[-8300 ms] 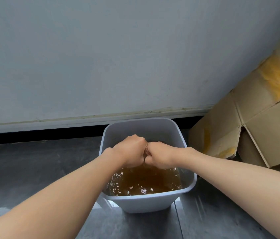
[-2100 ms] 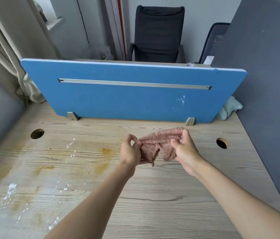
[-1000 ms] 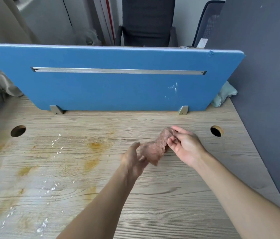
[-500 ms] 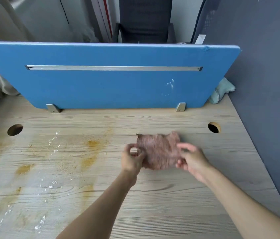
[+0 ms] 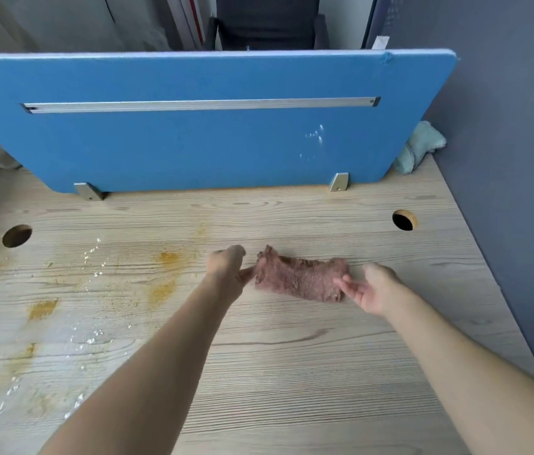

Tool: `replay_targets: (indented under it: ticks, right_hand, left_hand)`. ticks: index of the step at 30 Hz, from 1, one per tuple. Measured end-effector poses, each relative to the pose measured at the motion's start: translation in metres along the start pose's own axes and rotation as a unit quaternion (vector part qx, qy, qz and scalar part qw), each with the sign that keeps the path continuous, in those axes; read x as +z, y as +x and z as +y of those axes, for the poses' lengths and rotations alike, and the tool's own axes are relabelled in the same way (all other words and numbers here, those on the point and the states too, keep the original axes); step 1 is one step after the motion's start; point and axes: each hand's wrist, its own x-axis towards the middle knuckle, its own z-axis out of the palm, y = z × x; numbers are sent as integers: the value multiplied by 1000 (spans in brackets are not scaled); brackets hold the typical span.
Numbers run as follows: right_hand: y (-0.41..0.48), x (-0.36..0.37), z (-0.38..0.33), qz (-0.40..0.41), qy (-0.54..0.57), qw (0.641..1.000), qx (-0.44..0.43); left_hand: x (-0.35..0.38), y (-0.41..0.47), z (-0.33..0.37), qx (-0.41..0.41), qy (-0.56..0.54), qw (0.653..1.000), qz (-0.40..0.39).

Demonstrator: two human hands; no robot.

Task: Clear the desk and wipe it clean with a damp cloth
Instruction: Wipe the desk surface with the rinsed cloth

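I am counting two hands of mine over the bench [image 5: 292, 372], the left grip [image 5: 226, 274] and the right grip [image 5: 370, 290], and between them one brown cloth [image 5: 301, 280] is lying. One more cloth, pale green [image 5: 418, 147], is sitting at the far right corner, making two cloths. I am seeing two round holes, one left [image 5: 17, 235] and one right [image 5: 404, 220]. One blue divider panel [image 5: 193, 142] is standing on two metal brackets [image 5: 86, 191], carrying one metal rail [image 5: 200, 105]. One dark chair [image 5: 267, 23] is showing behind it.
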Motion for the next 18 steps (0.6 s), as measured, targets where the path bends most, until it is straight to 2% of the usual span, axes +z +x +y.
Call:
replay_targets:
  ticks: [1,2,3,4,6,7,9,11,13,16,18]
  right_hand:
    - [2,-2,0,12,-15,1000,-3]
    - [3,-2,2,36,-79,996,-16]
    - [5,-1,8,67,-162,984,-36]
    - [8,2,14,90,-233,967,-60]
    - [16,9,24,84,-288,950,-81]
    - [18,14,28,69,-290,951,-83]
    - [16,24,32,65,-292,949,-101]
    - [20,32,37,92,-304,939,-129]
    - [24,38,40,108,-297,941,-122]
    - [27,46,38,87,-263,957,-88]
    - [23,58,37,60,-255,960,-97]
  left_hand:
    - [-1,1,-1,10,39,999,9]
    - [-2,2,-7,29,104,994,15]
    - [-3,2,-17,67,193,979,18]
    - [-4,3,-29,136,300,944,20]
    - [-1,3,-52,288,501,816,-23]
    - [1,4,-61,331,575,745,-66]
    - [5,6,-76,332,695,625,-126]
    - [4,9,-83,298,768,553,-124]
    - [1,11,-85,300,791,522,-104]
    - [-2,14,-82,320,801,500,-82]
    - [-6,16,-79,322,806,493,-66]
